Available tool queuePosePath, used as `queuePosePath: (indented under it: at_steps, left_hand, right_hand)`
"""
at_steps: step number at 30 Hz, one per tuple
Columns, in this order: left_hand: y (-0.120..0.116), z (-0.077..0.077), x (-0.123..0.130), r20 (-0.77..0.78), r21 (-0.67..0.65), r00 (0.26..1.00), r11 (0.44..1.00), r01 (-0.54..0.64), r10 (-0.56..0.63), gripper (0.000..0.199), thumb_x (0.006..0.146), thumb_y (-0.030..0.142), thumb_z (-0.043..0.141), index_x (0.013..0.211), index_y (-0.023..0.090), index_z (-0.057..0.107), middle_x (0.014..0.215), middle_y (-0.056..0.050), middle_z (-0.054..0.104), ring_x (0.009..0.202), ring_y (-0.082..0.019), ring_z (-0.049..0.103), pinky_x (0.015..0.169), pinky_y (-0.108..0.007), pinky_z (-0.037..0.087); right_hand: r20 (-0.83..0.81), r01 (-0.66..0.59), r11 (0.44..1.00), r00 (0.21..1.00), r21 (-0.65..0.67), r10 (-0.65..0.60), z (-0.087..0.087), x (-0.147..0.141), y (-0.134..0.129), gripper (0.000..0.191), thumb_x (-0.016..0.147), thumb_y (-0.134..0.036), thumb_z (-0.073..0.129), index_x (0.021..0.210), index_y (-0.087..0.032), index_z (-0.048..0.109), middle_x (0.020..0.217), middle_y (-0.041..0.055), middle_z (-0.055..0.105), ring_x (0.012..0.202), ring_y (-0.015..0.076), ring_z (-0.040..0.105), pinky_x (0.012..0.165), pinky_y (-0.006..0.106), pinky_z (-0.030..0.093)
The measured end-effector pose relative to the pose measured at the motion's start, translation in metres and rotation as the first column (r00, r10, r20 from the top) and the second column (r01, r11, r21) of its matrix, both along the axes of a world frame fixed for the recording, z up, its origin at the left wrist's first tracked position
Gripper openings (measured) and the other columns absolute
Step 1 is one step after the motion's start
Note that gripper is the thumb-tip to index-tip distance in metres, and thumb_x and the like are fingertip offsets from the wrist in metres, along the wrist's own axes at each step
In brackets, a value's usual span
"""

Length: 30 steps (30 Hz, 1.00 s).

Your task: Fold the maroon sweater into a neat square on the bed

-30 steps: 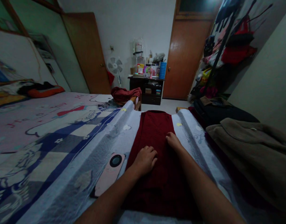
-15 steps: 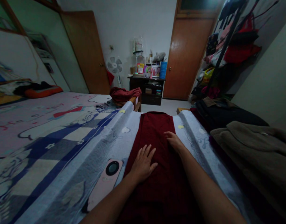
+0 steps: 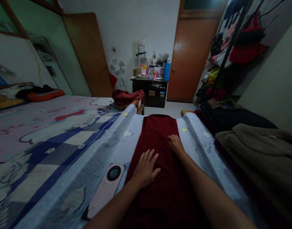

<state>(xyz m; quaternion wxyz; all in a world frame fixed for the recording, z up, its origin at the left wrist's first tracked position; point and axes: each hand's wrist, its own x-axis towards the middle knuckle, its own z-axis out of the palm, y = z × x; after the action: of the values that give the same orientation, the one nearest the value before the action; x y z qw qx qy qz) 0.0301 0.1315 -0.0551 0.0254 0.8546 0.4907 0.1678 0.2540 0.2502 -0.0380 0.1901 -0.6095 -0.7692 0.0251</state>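
Note:
A long, dark red piece of clothing (image 3: 157,133) lies flat in a lengthwise strip in front of me, its far end near the bed's edge. My left hand (image 3: 146,168) rests flat on its left half, fingers spread and holding nothing. Farther up, my right hand (image 3: 176,144) touches the cloth near its right edge. Its fingers are loosely bent, and no cloth is seen gathered in them. The near end of the garment runs into dark shadow between my forearms. Left of it, a pink phone (image 3: 105,190) lies back side up, close to my left forearm.
A light blue patterned blanket (image 3: 129,140) covers the bed under the garment. Folded brown (image 3: 262,149) and dark clothes (image 3: 243,116) are piled on the right. Bunched red cloth (image 3: 127,96) sits by the wooden bed corner. A blue checked sheet (image 3: 74,140) spreads left.
My right hand has shifted very slightly, its fingers looking a little more bent. My left hand keeps its place on the cloth. The view has moved a touch.

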Motion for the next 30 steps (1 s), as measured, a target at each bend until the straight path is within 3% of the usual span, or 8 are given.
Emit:
queuePosePath:
  at_steps: [4, 9, 13, 17, 20, 25, 30]
  left_hand:
    - [0.002, 0.005, -0.002, 0.054, -0.059, 0.998, 0.998, 0.016, -0.013, 0.058, 0.090, 0.046, 0.051, 0.142, 0.025, 0.037, 0.152, -0.007, 0.034, 0.140, -0.027, 0.029, 0.114, -0.050, 0.025]
    - [0.029, 0.031, 0.002, 0.186, -0.141, 0.979, 0.988, -0.055, 0.081, 0.034, 0.094, 0.035, 0.042, 0.122, 0.021, 0.056, 0.126, -0.007, 0.060, 0.117, -0.021, 0.054, 0.103, -0.040, 0.041]
    - [0.078, 0.041, 0.010, 0.211, -0.043, 0.969, 0.991, -0.125, 0.131, 0.036, 0.093, 0.027, 0.041, 0.124, 0.017, 0.055, 0.138, -0.010, 0.052, 0.131, -0.021, 0.042, 0.112, -0.038, 0.030]
    - [0.127, 0.029, 0.023, 0.178, -0.060, 0.948, 0.964, -0.257, 0.264, 0.049, 0.094, 0.032, 0.038, 0.138, 0.010, 0.042, 0.147, -0.016, 0.041, 0.139, -0.025, 0.032, 0.114, -0.042, 0.028]
    - [0.147, 0.015, 0.031, 0.182, -0.072, 0.928, 0.945, -0.318, 0.326, 0.056, 0.095, 0.038, 0.036, 0.142, 0.007, 0.035, 0.149, -0.020, 0.036, 0.141, -0.027, 0.028, 0.113, -0.044, 0.027]
    - [0.149, -0.006, 0.036, 0.205, -0.049, 0.914, 0.936, -0.348, 0.351, 0.059, 0.096, 0.044, 0.034, 0.144, 0.009, 0.032, 0.150, -0.019, 0.035, 0.142, -0.027, 0.027, 0.112, -0.044, 0.030]
    - [0.146, -0.010, 0.034, 0.158, -0.034, 0.940, 0.953, -0.301, 0.302, 0.056, 0.096, 0.043, 0.034, 0.144, 0.016, 0.034, 0.153, -0.011, 0.033, 0.143, -0.025, 0.023, 0.114, -0.044, 0.025]
  right_hand:
    - [-0.021, 0.002, 1.000, 1.000, 0.006, -0.002, -0.001, -0.001, 0.003, 0.029, 0.089, -0.016, 0.046, 0.108, -0.020, 0.067, 0.101, 0.0064, 0.063, 0.093, 0.0184, 0.053, 0.087, 0.026, 0.036]
    - [-0.044, -0.005, 1.000, 0.999, 0.004, 0.006, -0.004, 0.000, 0.007, 0.027, 0.088, -0.020, 0.050, 0.109, -0.018, 0.067, 0.101, 0.0073, 0.064, 0.094, 0.0183, 0.053, 0.086, 0.026, 0.037]
    - [-0.052, -0.037, 0.999, 0.998, -0.001, 0.037, -0.004, 0.000, 0.011, 0.029, 0.086, -0.024, 0.055, 0.112, -0.019, 0.066, 0.102, 0.0076, 0.063, 0.094, 0.0190, 0.053, 0.085, 0.027, 0.037]
    - [-0.084, -0.029, 1.000, 0.996, 0.006, 0.029, -0.008, -0.004, 0.016, 0.027, 0.085, -0.018, 0.053, 0.107, -0.019, 0.068, 0.100, 0.0073, 0.063, 0.092, 0.0193, 0.053, 0.083, 0.028, 0.037]
    - [-0.112, -0.016, 0.999, 0.994, 0.029, 0.019, -0.014, -0.007, 0.017, 0.030, 0.081, -0.010, 0.050, 0.102, -0.019, 0.069, 0.098, 0.0070, 0.063, 0.089, 0.0193, 0.052, 0.082, 0.028, 0.038]
    - [-0.101, 0.040, 0.997, 0.994, 0.070, -0.033, -0.019, -0.002, 0.015, 0.039, 0.072, 0.001, 0.046, 0.097, -0.019, 0.068, 0.098, 0.0064, 0.063, 0.091, 0.0202, 0.050, 0.083, 0.028, 0.037]
    - [-0.050, 0.114, 0.992, 0.993, 0.055, -0.111, -0.018, 0.006, 0.017, 0.035, 0.074, 0.000, 0.046, 0.093, -0.020, 0.068, 0.094, 0.0070, 0.062, 0.089, 0.0207, 0.049, 0.083, 0.029, 0.036]
